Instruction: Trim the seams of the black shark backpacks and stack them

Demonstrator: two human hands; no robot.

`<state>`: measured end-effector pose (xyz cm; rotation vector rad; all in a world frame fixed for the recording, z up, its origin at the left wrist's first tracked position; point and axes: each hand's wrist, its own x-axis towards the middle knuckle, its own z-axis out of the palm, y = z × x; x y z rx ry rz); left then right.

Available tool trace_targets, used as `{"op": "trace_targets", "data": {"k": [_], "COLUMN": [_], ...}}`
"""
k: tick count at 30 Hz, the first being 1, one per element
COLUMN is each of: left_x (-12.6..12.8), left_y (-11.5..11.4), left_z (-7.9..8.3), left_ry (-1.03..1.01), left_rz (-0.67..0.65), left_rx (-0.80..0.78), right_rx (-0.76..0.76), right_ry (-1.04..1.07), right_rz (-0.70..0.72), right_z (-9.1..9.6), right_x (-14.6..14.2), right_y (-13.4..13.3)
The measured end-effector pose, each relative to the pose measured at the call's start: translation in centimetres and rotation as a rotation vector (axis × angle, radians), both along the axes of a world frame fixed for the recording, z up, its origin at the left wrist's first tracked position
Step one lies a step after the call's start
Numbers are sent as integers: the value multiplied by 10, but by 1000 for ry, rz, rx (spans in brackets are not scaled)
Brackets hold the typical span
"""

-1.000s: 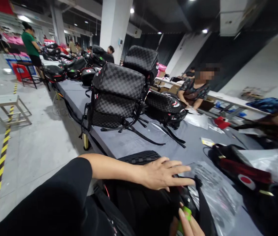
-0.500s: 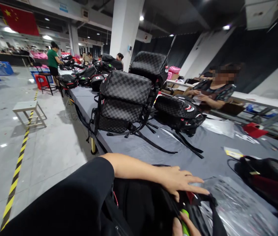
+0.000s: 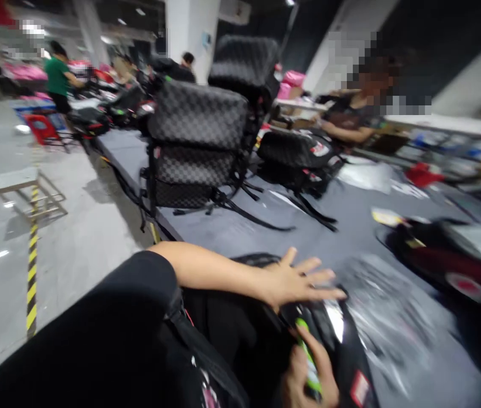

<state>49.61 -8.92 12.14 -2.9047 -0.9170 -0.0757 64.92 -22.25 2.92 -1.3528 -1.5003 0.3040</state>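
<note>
My left hand (image 3: pixel 297 280) lies with fingers spread flat on a black backpack (image 3: pixel 244 334) that rests at the near edge of a long grey table (image 3: pixel 240 232). Lower down, my right hand (image 3: pixel 308 377) is closed round a small green object (image 3: pixel 308 357) against the backpack's front. A clear plastic bag (image 3: pixel 387 317) lies on the table just right of the backpack. The picture is smeared by motion.
A stack of grey checkered backpacks (image 3: pixel 198 147) stands further along the table, another backpack (image 3: pixel 299 158) beside it. A black and red bag (image 3: pixel 448 260) lies at right. A seated person (image 3: pixel 359 113) works across the table. A stool (image 3: pixel 23 187) and striped floor tape (image 3: pixel 32 255) are at left.
My left hand has spread its fingers wider on the backpack. My right hand with the green object has come up further into view. The view has swung and blurred.
</note>
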Motion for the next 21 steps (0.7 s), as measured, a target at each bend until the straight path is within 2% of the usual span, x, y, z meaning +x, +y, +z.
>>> {"op": "trace_targets", "data": {"k": [3,7,11,14,17,21], "left_x": [-2,-6,-6,-4,-1,1], "left_y": [-4,1,0,2,5,8], "left_z": [1,-1,0,-2,-3,1], "left_ry": [-43,-42,-4,8,26,61], "left_rz": [-4,-46,-25,-6,8,26], "left_rx": [-40,-68,-70,-73,-95,-130], "right_rx": [-26,-65,-141,-259,-438,-528], "right_ry": [23,147,-13,-156,-178,-264], "right_rz": [-19,-47,-45,99,300,352], "right_z": [11,15,28,51,75,92], "right_x": [-10,-14,-2,17,29,28], "right_y": [-9,-6,-4,6,21,35]}}
